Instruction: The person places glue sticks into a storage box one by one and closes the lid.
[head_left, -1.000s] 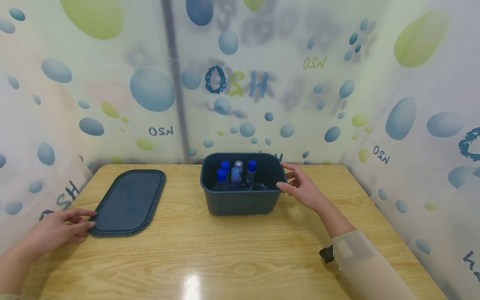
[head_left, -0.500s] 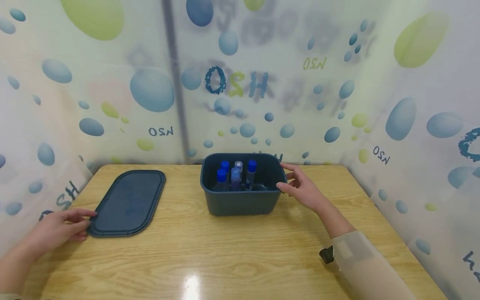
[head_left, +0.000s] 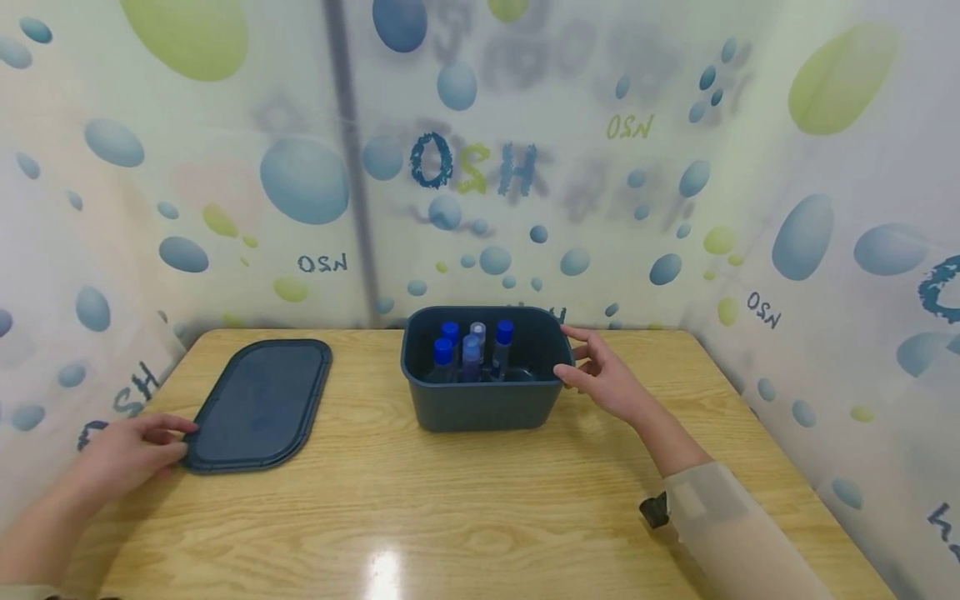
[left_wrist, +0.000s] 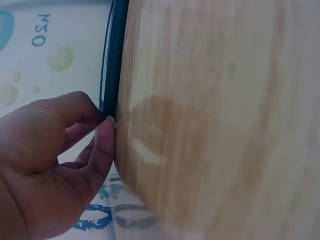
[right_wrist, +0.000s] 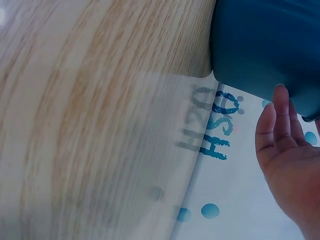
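At the left of the table in the head view lies a flat dark blue-grey lid [head_left: 262,404] with a raised rim. My left hand [head_left: 123,458] is at its near-left corner; in the left wrist view the thumb and index finger pinch the lid's edge [left_wrist: 114,65]. A dark blue-grey plastic bin [head_left: 483,408] stands at the middle back. Inside it, several clear tubes with blue or pale caps [head_left: 471,354] stand upright. My right hand [head_left: 603,379] touches the bin's right end, thumb at the front corner, its fingers mostly straight along the outside wall [right_wrist: 265,50].
The wooden table [head_left: 420,517] has a patterned white curtain [head_left: 480,233] behind it and at both sides. Bare wood lies between the lid and the bin. A black object [head_left: 654,509] is by the right sleeve.
My left hand has shifted slightly, and the lid's near-left corner has moved a little to the right. The right hand and the bin have stayed still.
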